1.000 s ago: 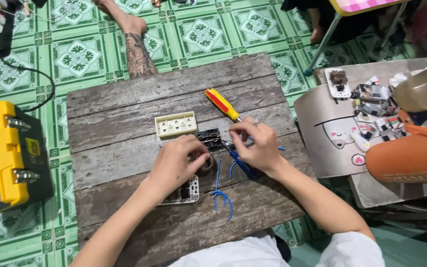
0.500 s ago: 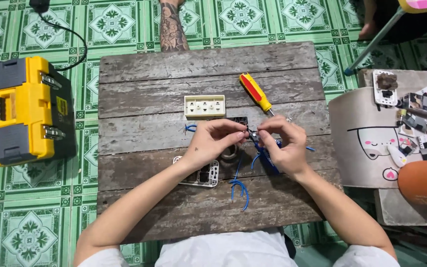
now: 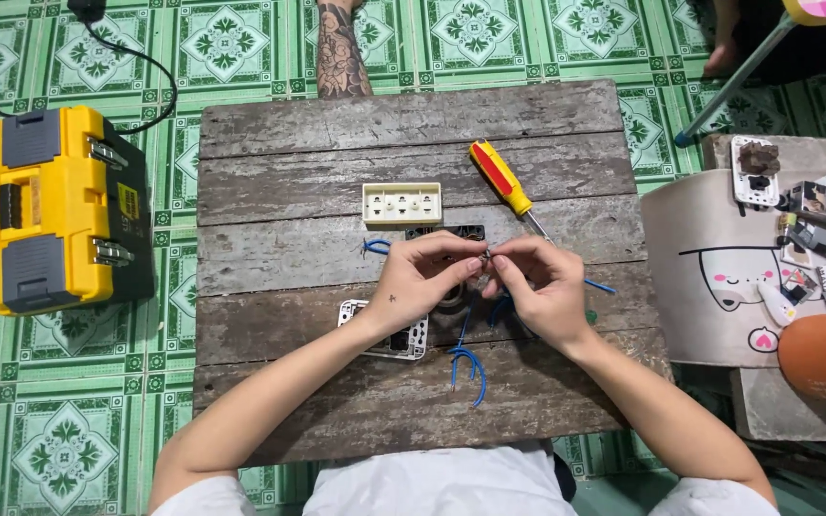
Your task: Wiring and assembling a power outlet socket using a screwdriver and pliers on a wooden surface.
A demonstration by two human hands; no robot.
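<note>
Over the middle of a weathered wooden table (image 3: 298, 191), my left hand (image 3: 420, 280) and my right hand (image 3: 538, 286) meet fingertip to fingertip, pinching a small piece between them, with blue wire (image 3: 468, 363) trailing down from under them. A black socket part (image 3: 446, 232) lies just behind the fingers. A cream socket faceplate (image 3: 402, 203) rests farther back. A red and yellow screwdriver (image 3: 502, 182) lies diagonally to the right of it. A white frame (image 3: 386, 341) sits under my left wrist.
A yellow toolbox (image 3: 54, 208) stands on the green tiled floor at the left. On the right, a printed cloth surface (image 3: 719, 277) carries several small electrical parts (image 3: 815, 239). Another person's tattooed leg (image 3: 339, 53) is beyond the table's far edge.
Both hands have drawn together and lifted slightly, fingertips now pinching the small piece. The camera view has shifted, bringing the toolbox further into view at the left.
</note>
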